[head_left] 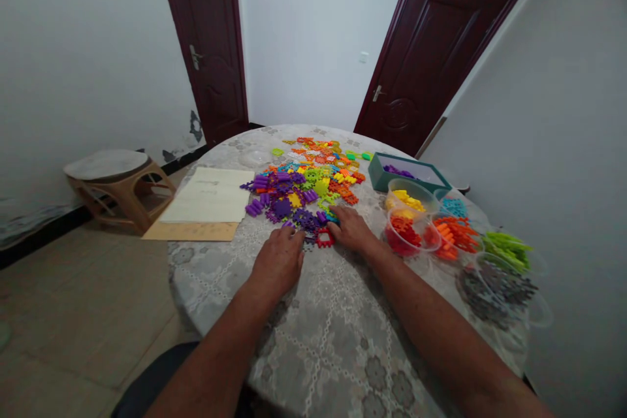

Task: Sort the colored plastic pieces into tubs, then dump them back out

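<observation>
both hands work the near edge of the pile of plastic pieces [321,188] heaped mid-table [323,333], the left hand [278,258] curled in by the purple pieces [282,209], the right hand [351,228] coming in from the other side, and a red piece [324,238] lying between them, right by the right thumb! the fingers bend down on both sides, though from up here i can't tell whether they're pinching anything or merely resting. over to the right, clear tubs [431,201] of colored pieces stand near a green box [379,174], while a pale sheet [206,196] lies flat at left.
</observation>
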### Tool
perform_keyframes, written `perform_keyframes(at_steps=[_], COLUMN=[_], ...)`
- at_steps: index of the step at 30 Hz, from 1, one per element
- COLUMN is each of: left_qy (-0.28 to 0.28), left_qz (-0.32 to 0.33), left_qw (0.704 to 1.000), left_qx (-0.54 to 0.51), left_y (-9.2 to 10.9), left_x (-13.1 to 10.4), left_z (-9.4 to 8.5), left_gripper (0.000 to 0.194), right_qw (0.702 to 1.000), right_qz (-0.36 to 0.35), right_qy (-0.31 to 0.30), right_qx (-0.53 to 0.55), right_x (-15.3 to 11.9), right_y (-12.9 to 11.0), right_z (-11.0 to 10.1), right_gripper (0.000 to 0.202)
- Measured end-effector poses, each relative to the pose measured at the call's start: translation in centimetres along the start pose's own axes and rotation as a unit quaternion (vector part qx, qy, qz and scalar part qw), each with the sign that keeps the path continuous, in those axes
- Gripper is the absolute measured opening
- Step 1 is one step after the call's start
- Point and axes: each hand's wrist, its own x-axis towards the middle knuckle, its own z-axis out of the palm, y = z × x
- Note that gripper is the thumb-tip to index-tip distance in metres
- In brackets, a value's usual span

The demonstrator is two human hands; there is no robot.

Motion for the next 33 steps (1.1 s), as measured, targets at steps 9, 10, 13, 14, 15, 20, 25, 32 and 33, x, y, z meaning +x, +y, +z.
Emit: perform_keyframes(at_steps=[9,10,13,14,15,20,25,32,33], left_qy=[-0.035,-0.035,-0.029,-0.023,-0.015,0.04,0.044,0.031,0.031], left_qz=[0.007,0.002,-0.006,-0.007,-0.007,-0.016,-0.026,-0.048,-0.048], left_qw=[0.999,0.999,0.998,0.998,0.998,0.992,0.987,0.979,0.978], left_qx=[-0.021,-0.028,-0.049,-0.057,-0.067,-0.119,-0.155,-0.195,-0.201], left_y=[0.5,0.5,0.6,0.6,0.5,0.2,0.2,-0.1,-0.2], left_x=[-0.5,-0.6,-0.8,-0.8,-0.9,-0.8,-0.6,-0.5,-0.5], left_z=[-0.8,-0.9,-0.9,-0.8,-0.6,0.2,-0.1,-0.5,-0.4], left_gripper=[0.039,0.039,0.04,0.04,0.04,0.039,0.037,0.036,0.036], right_qw=[0.985,0.98,0.963,0.956,0.949,0.928,0.921,0.924,0.925], right_qz=[-0.095,-0.091,-0.055,-0.041,-0.032,-0.054,-0.06,-0.039,-0.034], right_qy=[0.02,0.022,0.041,0.05,0.058,0.083,0.088,0.081,0.074], right_qx=[0.146,0.174,0.26,0.286,0.308,0.36,0.375,0.372,0.37], right_x=[-4.0,-4.4,-4.8,-4.8,-4.7,-4.5,-4.5,-4.4,-4.5], right_y=[-1.3,-1.6,-2.1,-2.1,-2.2,-2.0,-1.7,-1.1,-1.1], right_z=[-0.3,-0.3,-0.2,-0.1,0.1,0.8,0.7,0.6,0.6], right_gripper=[0.04,0.038,0.033,0.033,0.034,0.039,0.042,0.046,0.047])
